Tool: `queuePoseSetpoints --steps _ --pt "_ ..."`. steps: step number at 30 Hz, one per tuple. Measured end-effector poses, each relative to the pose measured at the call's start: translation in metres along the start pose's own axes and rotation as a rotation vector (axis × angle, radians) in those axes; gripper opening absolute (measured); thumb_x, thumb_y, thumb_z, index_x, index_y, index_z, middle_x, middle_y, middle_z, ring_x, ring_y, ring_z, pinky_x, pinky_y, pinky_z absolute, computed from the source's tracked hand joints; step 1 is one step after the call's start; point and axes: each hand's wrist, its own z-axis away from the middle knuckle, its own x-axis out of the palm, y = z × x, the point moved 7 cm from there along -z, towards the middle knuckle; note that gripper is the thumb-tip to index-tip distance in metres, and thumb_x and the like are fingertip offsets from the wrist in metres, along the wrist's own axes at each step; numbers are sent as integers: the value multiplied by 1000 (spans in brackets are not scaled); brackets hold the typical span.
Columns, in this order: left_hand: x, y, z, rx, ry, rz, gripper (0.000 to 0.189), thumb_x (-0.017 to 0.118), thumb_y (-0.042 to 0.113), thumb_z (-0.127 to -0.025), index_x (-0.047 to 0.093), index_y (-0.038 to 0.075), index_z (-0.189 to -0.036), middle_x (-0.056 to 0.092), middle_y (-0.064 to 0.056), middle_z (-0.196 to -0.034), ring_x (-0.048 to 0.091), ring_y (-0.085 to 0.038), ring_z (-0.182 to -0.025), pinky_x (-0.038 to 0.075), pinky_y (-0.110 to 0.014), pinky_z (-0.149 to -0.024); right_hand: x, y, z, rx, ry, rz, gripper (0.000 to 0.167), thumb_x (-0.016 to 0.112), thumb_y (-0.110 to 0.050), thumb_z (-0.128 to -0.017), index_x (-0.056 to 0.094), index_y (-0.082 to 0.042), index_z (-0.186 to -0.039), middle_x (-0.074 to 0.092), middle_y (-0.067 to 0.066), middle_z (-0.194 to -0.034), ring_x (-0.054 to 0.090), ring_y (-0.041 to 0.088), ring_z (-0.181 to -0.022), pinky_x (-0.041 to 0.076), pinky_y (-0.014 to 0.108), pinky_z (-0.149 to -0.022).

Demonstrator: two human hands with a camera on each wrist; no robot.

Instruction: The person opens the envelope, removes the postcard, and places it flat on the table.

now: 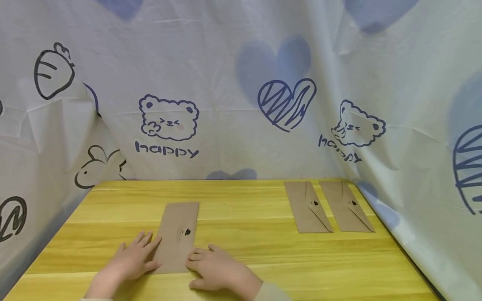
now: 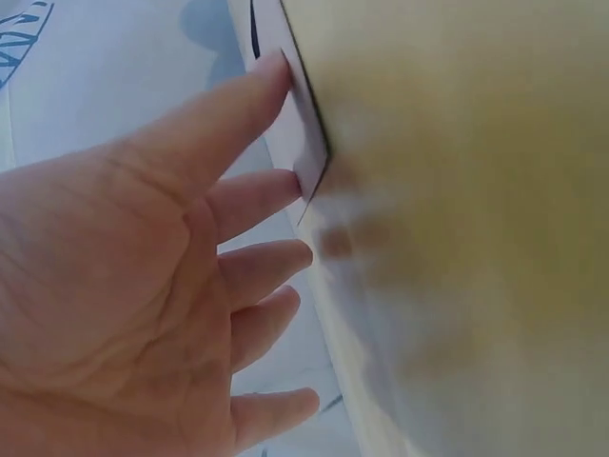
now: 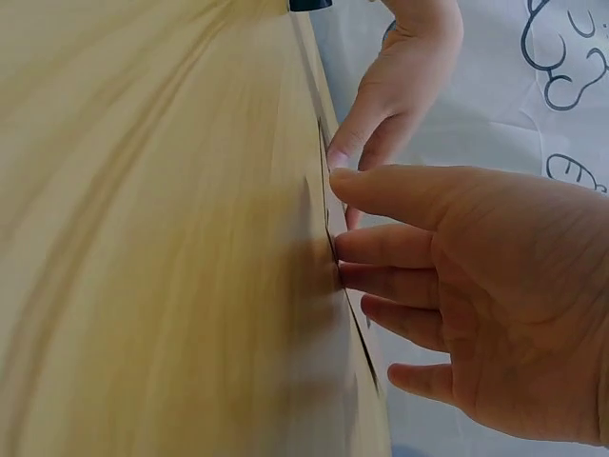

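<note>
A brown paper envelope (image 1: 175, 246) lies lengthwise on the wooden table, with a small dark mark (image 1: 187, 232) near its right side. My left hand (image 1: 133, 257) touches its left edge near the lower corner, thumb and index fingertip on the paper. In the left wrist view, those two fingers are at the envelope's edge (image 2: 306, 133) and the other fingers extend past it, spread. On the opposite side, my right hand (image 1: 214, 267) has its fingertips along the right edge, thumb apart toward the near side. The right wrist view shows its fingers extended, with my left hand (image 3: 404, 81) beyond.
Two more brown envelopes, one (image 1: 306, 209) beside the other (image 1: 346, 207), lie at the table's back right, each with a diagonal flap and dark mark. Around the yellow wood-grain table (image 1: 241, 209) hangs a white cloth (image 1: 222, 83) printed with hearts and bears.
</note>
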Motion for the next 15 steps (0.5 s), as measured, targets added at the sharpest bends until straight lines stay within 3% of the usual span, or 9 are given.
queuePoseSetpoints --steps 7,15 --pt "-3 -16 7 -20 28 -60 84 62 62 -83 45 9 -146 36 -31 -150 28 -54 -139 24 -79 -100 0 -5 -14 -15 -20 -23 59 45 -61 -95 42 -32 -147 39 -17 -153 31 3 -145 31 41 -118" --pt "0 -40 18 -53 -11 -49 88 61 64 -83 43 4 -145 33 -36 -148 25 -59 -136 26 -81 -94 4 -21 -35 -24 -66 10 61 39 -67 -94 38 -37 -148 32 -22 -155 23 0 -147 27 38 -121"
